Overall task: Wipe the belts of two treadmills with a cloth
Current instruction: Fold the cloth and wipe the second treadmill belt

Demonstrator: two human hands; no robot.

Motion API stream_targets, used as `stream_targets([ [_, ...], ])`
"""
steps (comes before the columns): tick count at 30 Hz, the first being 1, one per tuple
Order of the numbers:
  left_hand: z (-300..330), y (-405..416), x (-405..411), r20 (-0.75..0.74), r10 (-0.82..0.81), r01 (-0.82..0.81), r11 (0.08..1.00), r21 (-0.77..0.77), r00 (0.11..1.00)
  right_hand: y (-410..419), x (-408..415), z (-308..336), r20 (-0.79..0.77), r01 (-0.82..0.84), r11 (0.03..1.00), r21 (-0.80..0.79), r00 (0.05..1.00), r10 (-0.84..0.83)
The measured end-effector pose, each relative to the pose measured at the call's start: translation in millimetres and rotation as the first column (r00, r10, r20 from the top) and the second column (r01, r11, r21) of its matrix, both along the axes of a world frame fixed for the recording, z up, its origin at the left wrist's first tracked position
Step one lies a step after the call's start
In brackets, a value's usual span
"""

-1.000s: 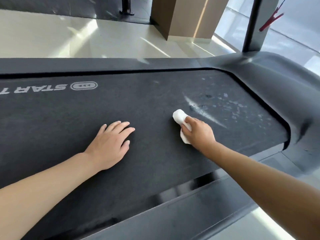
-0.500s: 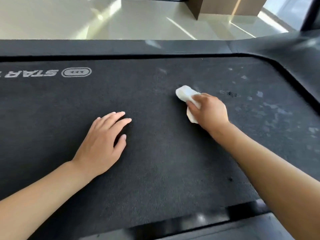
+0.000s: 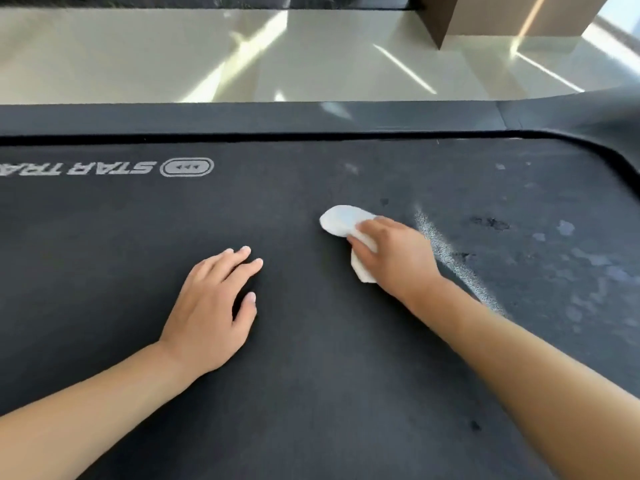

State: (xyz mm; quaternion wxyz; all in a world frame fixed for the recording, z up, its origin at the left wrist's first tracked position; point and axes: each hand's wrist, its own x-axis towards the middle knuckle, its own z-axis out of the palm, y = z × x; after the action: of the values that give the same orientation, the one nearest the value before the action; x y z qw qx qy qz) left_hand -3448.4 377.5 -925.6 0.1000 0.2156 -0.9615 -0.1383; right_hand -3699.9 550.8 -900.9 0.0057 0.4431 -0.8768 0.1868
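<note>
A dark treadmill belt [image 3: 311,393] fills most of the head view, with a white STAR TRAC logo [image 3: 104,168] at its far left. My right hand [image 3: 394,258] presses a folded white cloth [image 3: 343,221] onto the belt near its middle. My left hand [image 3: 211,306] lies flat on the belt to the left, fingers apart, holding nothing. Pale dusty smears and dark spots [image 3: 561,244] cover the belt to the right of the cloth, along with a light streak [image 3: 446,258] beside my right wrist.
The grey side rail [image 3: 242,116] of the treadmill runs along the far edge and curves round at the right end [image 3: 616,147]. Beyond it lies a shiny pale floor [image 3: 173,53] and a brown pillar base [image 3: 485,19].
My right hand has kept sliding the cloth over the belt, and a light streak now shows beside it. My head has moved closer and lower. The left hand stays planted.
</note>
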Motion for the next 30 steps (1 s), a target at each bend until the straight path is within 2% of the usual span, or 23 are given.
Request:
stream_targets([
  [3, 9, -23, -9, 0.001, -0.088, 0.088, 0.995, -0.053, 0.996, -21, -36, 5, -0.015, 0.219, 0.976, 0.011, 0.976, -0.219],
  [6, 12, -53, -19, 0.027, -0.165, 0.167, 0.983, -0.080, 0.986, -65, -21, 2, -0.059, 0.229, 0.973, 0.020, 0.972, -0.228],
  [8, 9, -71, -32, 0.008, -0.099, 0.099, 0.993, -0.059, 0.995, -80, 8, -5, -0.055, 0.141, 0.989, 0.039, 0.989, -0.139],
  [10, 4, -81, -43, -0.013, 0.003, -0.004, 1.000, -0.025, 1.000, -76, 42, -11, -0.044, -0.023, 1.000, 0.010, 0.999, 0.024],
  [12, -2, -86, -45, -0.015, 0.013, -0.014, 1.000, -0.021, 1.000, -54, 61, -13, -0.037, -0.201, 0.979, -0.037, 0.979, 0.199],
  [14, -5, -88, -46, -0.025, -0.015, 0.015, 1.000, -0.011, 1.000, -27, 55, -13, -0.071, -0.259, 0.965, -0.045, 0.964, 0.256],
  [15, -5, -89, -46, -0.032, -0.017, 0.017, 1.000, -0.008, 0.999, -15, 41, -13, -0.092, -0.217, 0.975, -0.047, 0.973, 0.212],
  [17, -4, -90, -45, -0.035, -0.004, 0.004, 1.000, -0.003, 0.999, -8, 0, -5, -0.083, 0.006, 0.999, -0.039, 0.997, -0.009],
  [20, -4, -89, -46, -0.042, -0.002, 0.002, 1.000, 0.007, 0.999, -47, -54, 11, -0.069, 0.321, 0.944, 0.071, 0.946, -0.316],
  [23, -2, -89, -45, -0.033, 0.004, -0.004, 1.000, 0.020, 0.999, -122, -72, 21, -0.057, 0.395, 0.909, 0.133, 0.919, -0.391],
  [26, 0, -89, -44, -0.017, 0.009, -0.008, 1.000, 0.021, 1.000, -206, -42, 18, 0.032, 0.257, 0.957, 0.138, 0.964, -0.264],
  [28, 1, -90, -43, -0.014, 0.011, -0.011, 1.000, 0.023, 1.000, -254, 1, 9, 0.040, 0.053, 0.991, 0.121, 0.998, -0.058],
  [30, 1, -91, -44, -0.024, 0.034, -0.033, 0.999, 0.040, 0.999, -274, 41, 3, 0.041, -0.149, 0.981, 0.124, 0.989, 0.145],
])
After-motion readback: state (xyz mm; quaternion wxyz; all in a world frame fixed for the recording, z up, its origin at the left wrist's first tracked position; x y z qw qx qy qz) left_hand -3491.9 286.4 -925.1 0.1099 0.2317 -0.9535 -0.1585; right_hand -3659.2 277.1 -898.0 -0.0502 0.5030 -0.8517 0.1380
